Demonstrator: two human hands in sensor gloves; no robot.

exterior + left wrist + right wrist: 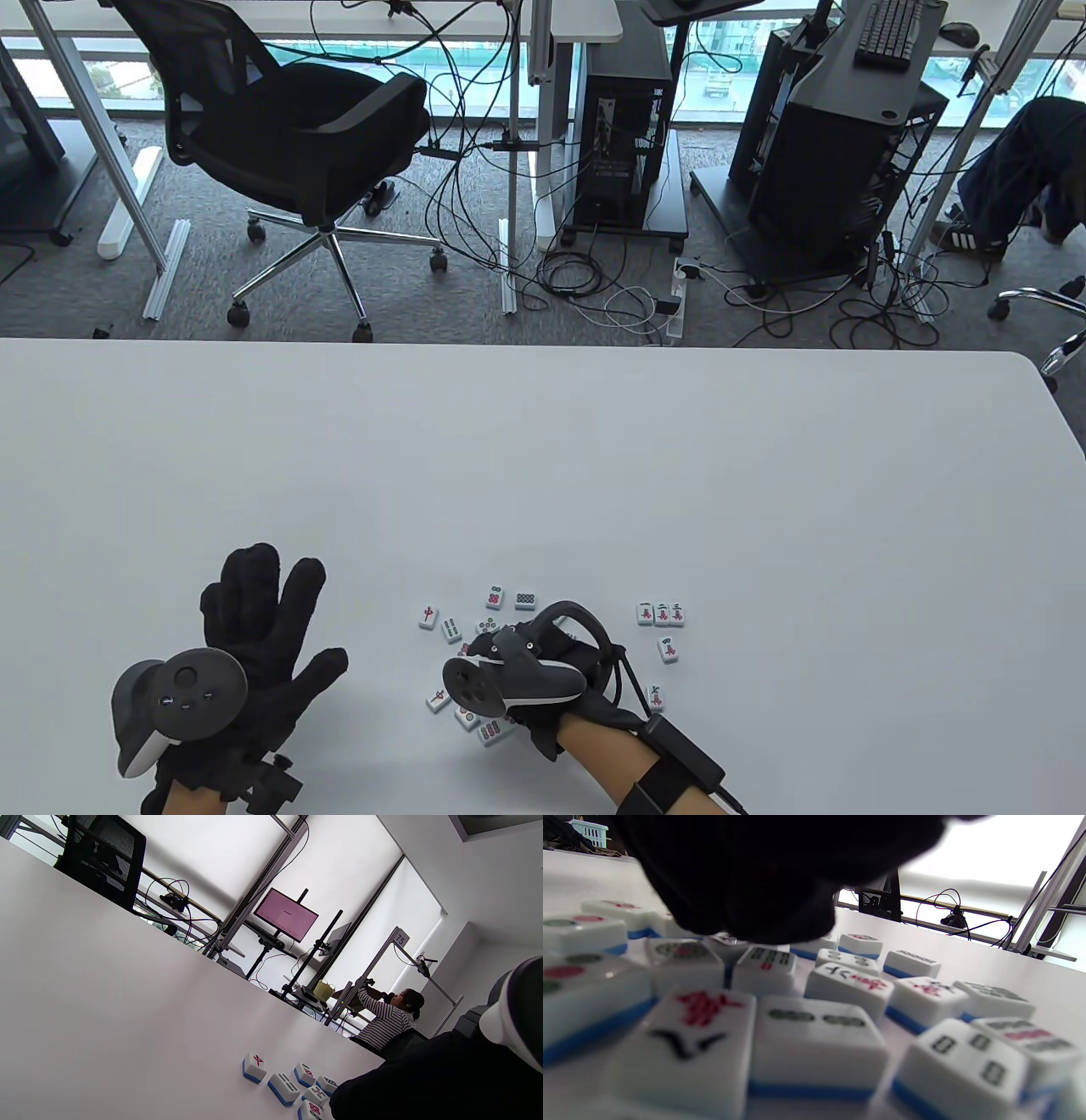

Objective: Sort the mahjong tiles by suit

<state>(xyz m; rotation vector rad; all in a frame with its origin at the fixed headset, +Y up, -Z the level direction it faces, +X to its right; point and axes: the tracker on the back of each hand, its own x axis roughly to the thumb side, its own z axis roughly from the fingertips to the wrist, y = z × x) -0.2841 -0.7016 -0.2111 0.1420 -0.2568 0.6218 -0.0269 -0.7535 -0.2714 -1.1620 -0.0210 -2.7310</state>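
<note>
We are resting our left hand point(254, 620) flat on the table point(543, 458) near its front edge, fingers spread and straight, holding nothing. Our right hand point(543, 671) is hovering low over the loose cluster of mahjong tiles point(475, 671) near the front edge; whether its fingers are curled round a tile we cannot tell. Three tiles with red characters point(661, 614) are lying side by side, touching, just right of the cluster.
</note>
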